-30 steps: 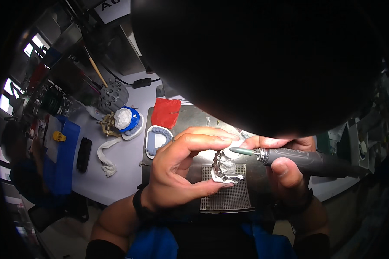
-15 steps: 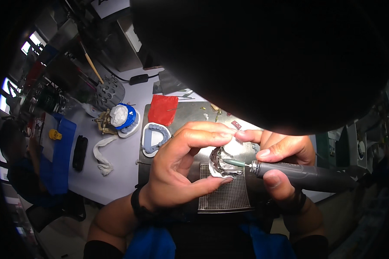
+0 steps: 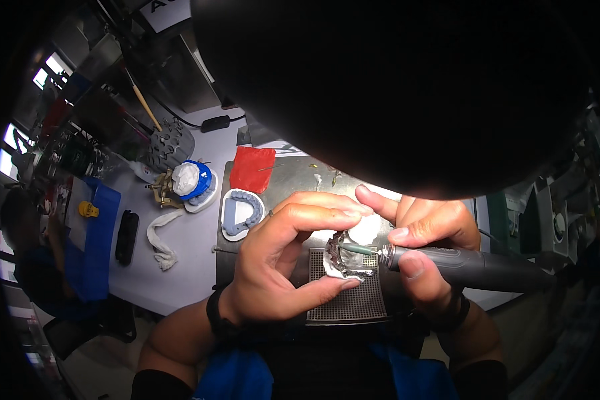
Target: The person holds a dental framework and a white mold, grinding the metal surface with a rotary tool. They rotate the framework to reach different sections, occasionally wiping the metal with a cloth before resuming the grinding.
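Between the thumb and fingers of my left hand (image 3: 263, 263) is a curved dental framework (image 3: 333, 259), dark shiny metal with white material along its outer edge. My right hand (image 3: 440, 230) grips a dark grey rotary handpiece (image 3: 480, 269) with thumb and fingers, its forefinger stretched toward the left fingertips. A slim green grinding bit (image 3: 357, 249) sticks out of the handpiece and reaches inside the arch; it appears to touch the metal, though exact contact is hard to tell. Beneath the framework lies a perforated metal grate (image 3: 350, 307).
A grey dental arch model (image 3: 242, 215) sits left of my hands, near a red sheet (image 3: 252, 169). Further left stand a blue-and-white model on an articulator (image 3: 195, 183), a twisted white cloth (image 3: 161, 240) and a grey tool holder (image 3: 171, 143). A large black shape covers the upper right.
The framework has tilted a little in my left hand, and the handpiece has shifted slightly left and up with it. My right forefinger has moved up and left.
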Demonstrator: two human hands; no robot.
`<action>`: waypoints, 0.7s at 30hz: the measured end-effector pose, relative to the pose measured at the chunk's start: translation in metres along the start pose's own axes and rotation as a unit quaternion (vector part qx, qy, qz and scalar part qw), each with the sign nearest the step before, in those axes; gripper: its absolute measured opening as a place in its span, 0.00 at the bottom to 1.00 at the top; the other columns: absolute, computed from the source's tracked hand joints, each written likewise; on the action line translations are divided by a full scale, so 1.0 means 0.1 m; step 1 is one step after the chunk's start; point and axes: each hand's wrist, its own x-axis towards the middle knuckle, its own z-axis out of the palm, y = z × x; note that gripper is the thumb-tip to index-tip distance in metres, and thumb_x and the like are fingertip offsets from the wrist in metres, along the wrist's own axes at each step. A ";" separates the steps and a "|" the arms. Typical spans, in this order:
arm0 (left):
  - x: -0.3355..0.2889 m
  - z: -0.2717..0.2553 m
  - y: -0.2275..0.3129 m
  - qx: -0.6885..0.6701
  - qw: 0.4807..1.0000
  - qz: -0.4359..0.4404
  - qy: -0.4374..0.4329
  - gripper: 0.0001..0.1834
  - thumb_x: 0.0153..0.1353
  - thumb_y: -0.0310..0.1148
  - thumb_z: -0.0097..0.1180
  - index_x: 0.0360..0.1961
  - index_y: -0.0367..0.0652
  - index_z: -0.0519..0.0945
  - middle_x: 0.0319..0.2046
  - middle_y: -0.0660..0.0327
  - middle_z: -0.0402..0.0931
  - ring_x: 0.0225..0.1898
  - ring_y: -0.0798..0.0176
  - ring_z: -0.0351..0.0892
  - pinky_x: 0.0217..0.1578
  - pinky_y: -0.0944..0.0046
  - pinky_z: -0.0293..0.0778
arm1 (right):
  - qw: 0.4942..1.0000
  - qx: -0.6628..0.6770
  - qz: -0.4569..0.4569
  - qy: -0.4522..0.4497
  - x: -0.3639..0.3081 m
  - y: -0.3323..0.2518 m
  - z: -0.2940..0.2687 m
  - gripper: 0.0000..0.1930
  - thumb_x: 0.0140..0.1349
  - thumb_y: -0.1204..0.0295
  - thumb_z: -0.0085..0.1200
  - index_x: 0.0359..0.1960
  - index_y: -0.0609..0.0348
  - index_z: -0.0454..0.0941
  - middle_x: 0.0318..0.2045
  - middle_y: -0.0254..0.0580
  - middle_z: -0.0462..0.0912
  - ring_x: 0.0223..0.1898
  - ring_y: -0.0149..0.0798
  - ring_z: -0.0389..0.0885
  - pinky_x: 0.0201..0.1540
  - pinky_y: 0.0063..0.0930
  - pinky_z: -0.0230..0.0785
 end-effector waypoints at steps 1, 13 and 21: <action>-0.01 0.00 0.01 0.000 1.000 0.000 0.000 0.31 0.49 0.16 0.72 0.56 0.31 0.76 0.57 0.44 0.75 0.63 0.50 0.75 0.65 0.54 0.69 | 1.000 0.000 0.000 0.000 0.00 0.00 0.01 0.11 0.58 0.78 0.63 0.40 0.59 0.76 0.29 0.37 0.79 0.35 0.33 0.81 0.68 0.54 0.69; -0.04 -0.01 0.01 -0.051 0.998 -0.039 0.007 0.31 0.52 0.16 0.72 0.58 0.30 0.75 0.59 0.44 0.74 0.65 0.51 0.74 0.68 0.54 0.68 | 0.995 0.054 0.010 0.079 -0.03 0.02 0.12 0.11 0.59 0.80 0.61 0.39 0.59 0.71 0.28 0.40 0.77 0.33 0.31 0.77 0.66 0.55 0.71; -0.04 0.00 0.01 -0.041 0.998 -0.044 0.008 0.30 0.52 0.17 0.73 0.57 0.31 0.76 0.57 0.47 0.76 0.64 0.52 0.74 0.67 0.54 0.68 | 0.998 0.022 0.017 0.056 -0.03 0.00 0.11 0.11 0.57 0.79 0.61 0.38 0.57 0.72 0.27 0.37 0.76 0.31 0.28 0.74 0.67 0.56 0.70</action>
